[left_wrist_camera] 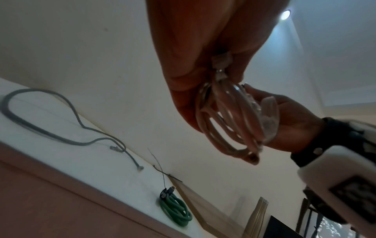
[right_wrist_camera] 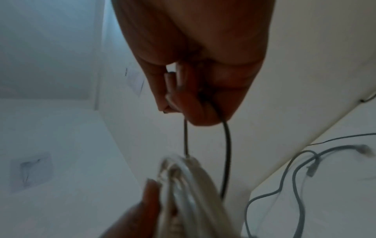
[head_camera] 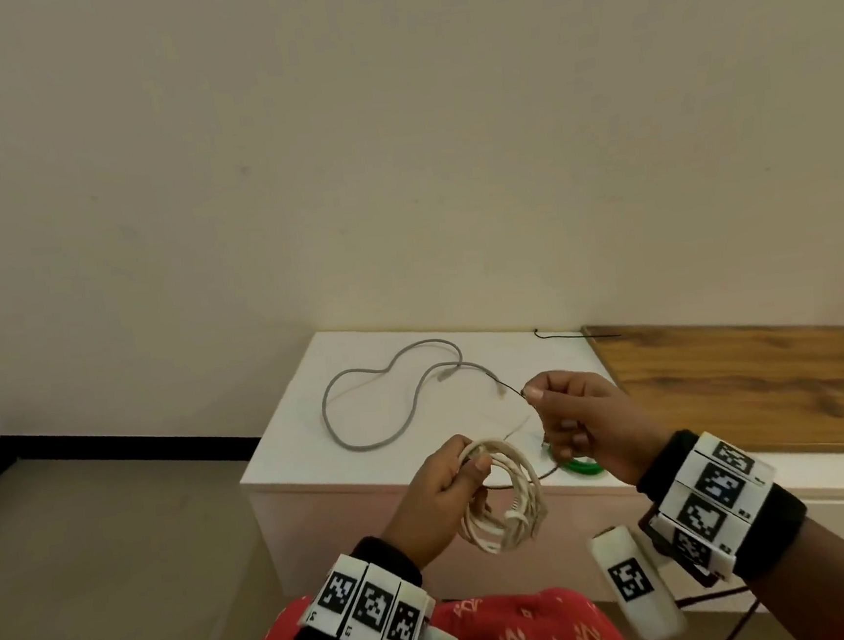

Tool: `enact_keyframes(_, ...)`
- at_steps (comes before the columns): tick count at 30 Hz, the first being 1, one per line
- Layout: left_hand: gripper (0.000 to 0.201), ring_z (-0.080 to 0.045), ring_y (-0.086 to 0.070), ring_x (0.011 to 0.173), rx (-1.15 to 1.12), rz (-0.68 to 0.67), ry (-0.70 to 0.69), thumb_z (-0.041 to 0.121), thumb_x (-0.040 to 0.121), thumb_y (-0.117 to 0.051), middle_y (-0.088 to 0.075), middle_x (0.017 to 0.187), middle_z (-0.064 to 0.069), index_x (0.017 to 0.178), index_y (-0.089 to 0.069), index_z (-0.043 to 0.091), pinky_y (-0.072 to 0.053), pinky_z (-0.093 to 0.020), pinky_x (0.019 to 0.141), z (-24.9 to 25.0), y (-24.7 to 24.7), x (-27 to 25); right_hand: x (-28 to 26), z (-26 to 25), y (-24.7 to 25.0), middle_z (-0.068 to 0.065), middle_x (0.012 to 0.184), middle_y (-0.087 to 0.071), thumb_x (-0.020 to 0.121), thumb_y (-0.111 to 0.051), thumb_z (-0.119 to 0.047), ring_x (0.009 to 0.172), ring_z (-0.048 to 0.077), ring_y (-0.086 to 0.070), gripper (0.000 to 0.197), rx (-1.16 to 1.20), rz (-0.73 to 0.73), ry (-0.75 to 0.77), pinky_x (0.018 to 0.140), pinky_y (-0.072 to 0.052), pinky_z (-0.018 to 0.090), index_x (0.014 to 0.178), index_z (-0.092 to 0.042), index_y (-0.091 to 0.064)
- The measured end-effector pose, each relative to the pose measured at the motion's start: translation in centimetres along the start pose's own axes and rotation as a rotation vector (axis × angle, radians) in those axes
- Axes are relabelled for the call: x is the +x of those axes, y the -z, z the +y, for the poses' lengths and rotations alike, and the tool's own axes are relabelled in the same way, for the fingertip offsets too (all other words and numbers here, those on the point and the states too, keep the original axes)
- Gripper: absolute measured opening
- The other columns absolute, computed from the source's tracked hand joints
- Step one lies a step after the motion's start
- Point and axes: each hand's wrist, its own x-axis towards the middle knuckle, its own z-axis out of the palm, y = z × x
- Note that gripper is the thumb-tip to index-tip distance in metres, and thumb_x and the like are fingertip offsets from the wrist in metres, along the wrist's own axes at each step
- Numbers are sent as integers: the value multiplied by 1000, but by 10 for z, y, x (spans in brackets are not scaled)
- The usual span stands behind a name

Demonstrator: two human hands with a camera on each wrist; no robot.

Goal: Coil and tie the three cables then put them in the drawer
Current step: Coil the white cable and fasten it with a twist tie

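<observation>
My left hand (head_camera: 466, 466) grips a coiled white cable (head_camera: 502, 501) in front of the white cabinet (head_camera: 300, 463); the left wrist view shows the coil (left_wrist_camera: 227, 124) hanging from the fingers. To its right, my right hand (head_camera: 536, 396) pinches a thin black tie wire (head_camera: 510, 388), which loops down to the white coil (right_wrist_camera: 189, 182) in the right wrist view. A grey cable (head_camera: 381, 400) lies loose and uncoiled on the cabinet top. A green cable (head_camera: 578, 465) lies coiled near the front edge, partly hidden behind my right hand.
Another black tie wire (head_camera: 574, 335) lies at the back of the cabinet top by the wall. A wooden surface (head_camera: 772, 381) adjoins the cabinet on the right. Bare floor (head_camera: 96, 527) spreads out to the left.
</observation>
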Motion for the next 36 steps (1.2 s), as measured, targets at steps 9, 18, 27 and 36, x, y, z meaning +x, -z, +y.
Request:
enact_keyframes(9,22,-4,-49,46,-92,228,184,15,97,-38,-51,68,-2,79,-49,7,-43,-16,49,-1,-2,2,-1,-4,-1,1,56,-44,88,-45,3,46,10,-41,19,116,-46,109,48,-44,21,75,-6,-55)
enact_keyframes(18,19,-14,-48,56,91,405,175,22,96,-40,-53,74,0,82,-46,10,-40,-27,58,3,-1,2,-4,11,-23,-9,43,-55,73,-74,-7,35,1,-48,23,-648,48,216,39,-39,13,60,-18,-58)
enact_keyframes(27,15,-14,-46,58,53,408,136,17,95,-41,-51,70,-1,85,-47,8,-42,-30,59,8,-20,-1,-6,34,-45,-5,72,-48,78,-68,-18,68,15,-52,12,-1028,125,368,69,-46,33,73,-9,-61)
enact_keyframes(36,9,-16,-47,66,156,519,78,14,94,-45,-49,69,4,88,-46,7,-40,-27,62,0,-7,0,-7,29,-46,-10,68,-54,82,-66,-19,63,16,-58,11,-988,18,297,63,-51,31,88,-9,-64)
